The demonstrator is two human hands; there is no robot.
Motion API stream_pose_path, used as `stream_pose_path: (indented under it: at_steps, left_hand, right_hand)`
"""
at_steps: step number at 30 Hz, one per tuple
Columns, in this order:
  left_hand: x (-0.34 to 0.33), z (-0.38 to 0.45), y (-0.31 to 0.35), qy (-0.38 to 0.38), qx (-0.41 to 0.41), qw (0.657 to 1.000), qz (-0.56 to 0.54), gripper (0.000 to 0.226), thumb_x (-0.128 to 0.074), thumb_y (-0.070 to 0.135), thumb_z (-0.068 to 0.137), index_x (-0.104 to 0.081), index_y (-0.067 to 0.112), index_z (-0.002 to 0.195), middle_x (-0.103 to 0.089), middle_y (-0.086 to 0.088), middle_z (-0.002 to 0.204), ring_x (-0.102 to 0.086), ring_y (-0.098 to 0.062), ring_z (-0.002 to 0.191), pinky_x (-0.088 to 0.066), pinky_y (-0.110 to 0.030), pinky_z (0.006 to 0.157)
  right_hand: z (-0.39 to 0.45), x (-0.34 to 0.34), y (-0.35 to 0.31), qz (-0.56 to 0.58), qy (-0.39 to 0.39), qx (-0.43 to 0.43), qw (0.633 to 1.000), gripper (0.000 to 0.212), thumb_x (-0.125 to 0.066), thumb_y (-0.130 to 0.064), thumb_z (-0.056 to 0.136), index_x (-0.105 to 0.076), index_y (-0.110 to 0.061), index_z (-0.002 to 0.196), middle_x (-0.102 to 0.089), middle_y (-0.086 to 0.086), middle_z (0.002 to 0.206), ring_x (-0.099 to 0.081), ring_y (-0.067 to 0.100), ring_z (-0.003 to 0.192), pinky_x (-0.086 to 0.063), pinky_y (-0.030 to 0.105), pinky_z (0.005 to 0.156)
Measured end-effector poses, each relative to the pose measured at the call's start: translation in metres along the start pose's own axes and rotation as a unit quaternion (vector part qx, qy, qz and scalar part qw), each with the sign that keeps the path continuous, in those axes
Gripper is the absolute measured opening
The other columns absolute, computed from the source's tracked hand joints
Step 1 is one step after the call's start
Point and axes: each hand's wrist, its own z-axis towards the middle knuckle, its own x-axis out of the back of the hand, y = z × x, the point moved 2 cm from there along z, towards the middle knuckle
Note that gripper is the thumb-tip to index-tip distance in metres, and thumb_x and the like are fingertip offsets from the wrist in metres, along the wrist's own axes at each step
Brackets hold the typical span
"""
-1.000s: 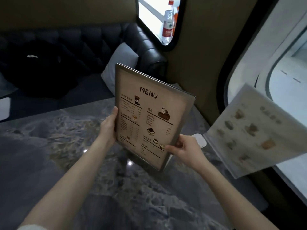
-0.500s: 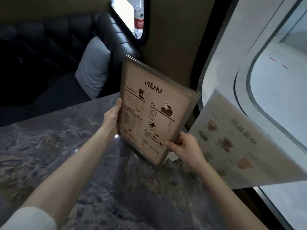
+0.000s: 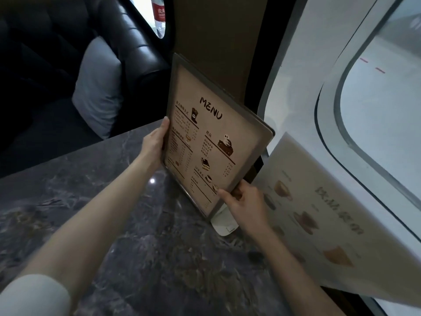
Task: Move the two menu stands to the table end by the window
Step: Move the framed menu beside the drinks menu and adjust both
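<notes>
Compared with the earlier frames, your view has swung further toward the window (image 3: pixel 376 110), so the framed menu stand (image 3: pixel 211 142) headed "MENU" now sits against the brown wall pillar (image 3: pixel 218 53) rather than in front of the sofa, and your grip on it is unchanged. Your left hand (image 3: pixel 155 142) is closed on the stand's left edge, thumb along the frame; your right hand (image 3: pixel 246 201) is closed on its lower right corner, thumb on the front face. The stand is tilted, its top leaning left, with its lower edge just above or on the dark marble table (image 3: pixel 136 236); contact cannot be told. Its white base (image 3: pixel 224 222) shows beneath the lower corner, on the table near the window-side end. Just right of your right hand, the second menu stand (image 3: pixel 319 220), a pale drinks sheet, leans along the window, blurred, partly hidden behind your right wrist. Beyond the table lie a black tufted sofa (image 3: pixel 127 42) with a grey cushion (image 3: pixel 98 87), and a water bottle (image 3: pixel 158 12) with a red label in a further window opening.
</notes>
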Motion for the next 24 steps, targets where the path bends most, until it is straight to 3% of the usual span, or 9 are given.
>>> stream_pose_path:
  at_steps: [2, 5, 10, 14, 18, 21, 24]
  left_hand:
    - [-0.005, 0.008, 0.0, -0.001, 0.002, 1.0, 0.002, 0.039, -0.051, 0.044, 0.089, -0.065, 0.01, 0.102, -0.073, 0.005, 0.085, -0.07, 0.0, 0.067, -0.051, -0.011, 0.052]
    - [-0.01, 0.017, -0.003, -0.006, -0.001, 1.0, 0.004, 0.034, -0.051, 0.042, 0.09, -0.066, 0.011, 0.097, -0.074, 0.009, 0.07, -0.07, 0.0, 0.062, -0.051, -0.012, 0.051]
    - [-0.014, 0.027, -0.006, -0.018, 0.001, 1.0, -0.01, 0.037, -0.049, 0.043, 0.09, -0.065, 0.011, 0.102, -0.068, 0.001, 0.091, -0.069, 0.002, 0.061, -0.051, -0.012, 0.051]
    - [-0.009, 0.035, -0.006, -0.039, 0.001, 0.999, -0.004, 0.052, -0.049, 0.044, 0.09, -0.058, 0.004, 0.121, -0.066, -0.004, 0.105, -0.071, 0.0, 0.071, -0.053, -0.013, 0.056]
    - [-0.005, 0.038, -0.01, -0.042, -0.003, 0.999, 0.005, 0.05, -0.049, 0.043, 0.091, -0.058, 0.004, 0.121, -0.067, -0.004, 0.105, -0.071, -0.002, 0.074, -0.053, -0.013, 0.059]
    - [-0.004, 0.036, -0.011, -0.042, -0.008, 0.999, 0.013, 0.05, -0.049, 0.046, 0.09, -0.06, 0.006, 0.118, -0.067, -0.008, 0.111, -0.071, -0.005, 0.081, -0.054, -0.014, 0.064]
    - [-0.004, 0.034, -0.01, -0.04, -0.007, 0.999, 0.033, 0.051, -0.048, 0.045, 0.091, -0.058, 0.003, 0.118, -0.068, -0.008, 0.108, -0.071, -0.003, 0.08, -0.053, -0.013, 0.063]
  right_hand:
    - [0.005, -0.001, 0.004, 0.012, 0.015, -0.013, 1.0, 0.033, -0.062, -0.014, 0.085, -0.059, -0.009, 0.117, -0.067, 0.006, 0.117, -0.06, 0.006, 0.097, -0.05, 0.018, 0.081]
    - [0.01, -0.004, 0.008, 0.016, 0.025, -0.021, 0.999, 0.033, -0.062, -0.016, 0.085, -0.059, -0.01, 0.117, -0.067, 0.007, 0.118, -0.063, 0.015, 0.105, -0.055, 0.034, 0.09]
    - [0.016, -0.009, 0.008, 0.016, 0.034, -0.009, 0.999, 0.033, -0.061, -0.017, 0.086, -0.059, -0.013, 0.118, -0.066, 0.004, 0.12, -0.062, 0.016, 0.109, -0.053, 0.031, 0.09]
    - [0.019, -0.013, 0.006, 0.025, 0.03, 0.011, 0.999, 0.034, -0.061, -0.015, 0.086, -0.058, -0.011, 0.119, -0.065, 0.006, 0.121, -0.061, 0.011, 0.106, -0.053, 0.029, 0.09]
    - [0.017, -0.018, 0.009, 0.03, 0.028, 0.006, 0.999, 0.033, -0.06, -0.015, 0.086, -0.058, -0.011, 0.119, -0.064, 0.006, 0.122, -0.061, 0.015, 0.108, -0.054, 0.033, 0.091]
    - [0.018, -0.016, 0.011, 0.028, 0.031, 0.011, 0.999, 0.031, -0.06, -0.015, 0.086, -0.059, -0.01, 0.117, -0.066, 0.005, 0.119, -0.06, 0.007, 0.102, -0.053, 0.026, 0.086]
    - [0.017, -0.015, 0.012, 0.026, 0.032, 0.016, 0.999, 0.03, -0.061, -0.015, 0.085, -0.06, -0.009, 0.115, -0.068, 0.006, 0.116, -0.059, 0.004, 0.094, -0.055, 0.029, 0.086]
